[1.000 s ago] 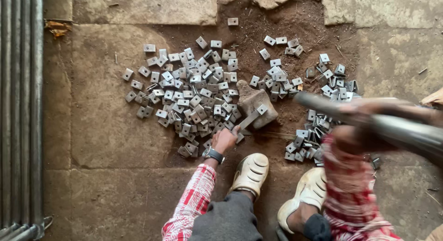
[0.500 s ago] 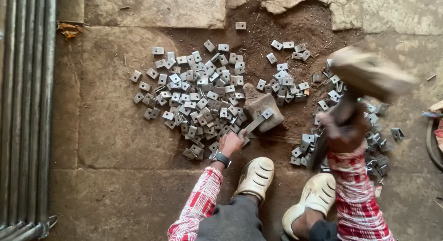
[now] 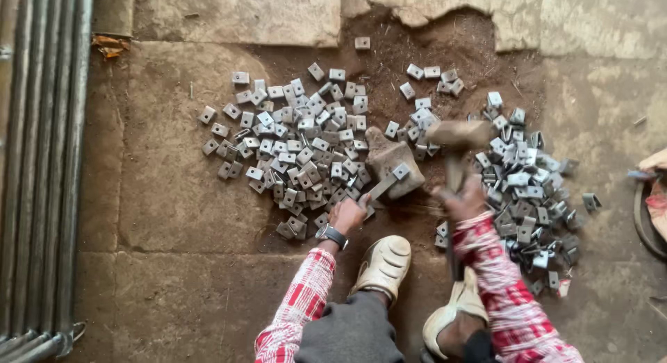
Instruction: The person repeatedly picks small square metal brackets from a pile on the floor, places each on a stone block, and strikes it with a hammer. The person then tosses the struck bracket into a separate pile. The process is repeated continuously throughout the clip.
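**A hammer over a small metal piece on a block**

Here, a person crouches on a dirt and stone floor and looks down at two busy hands. The left hand is curled tight around a thin flat metal bar. The far end of that bar carries a small square metal piece, and the piece rests on top of a brown block that sits in the dirt. A dark watch sits on the left wrist.

The right hand is clenched around the wooden handle of a hammer. The hammer head is blurry and hangs just to the right of the block, close to the square piece but not touching it.

A big heap of grey square pieces lies on the left of the block. Another heap of bent grey pieces lies on the right, just beside the right hand. Both arms wear red and white checked sleeves. Two pale shoes show below the hands. Long grey pipes lie along the left edge, well apart from the work
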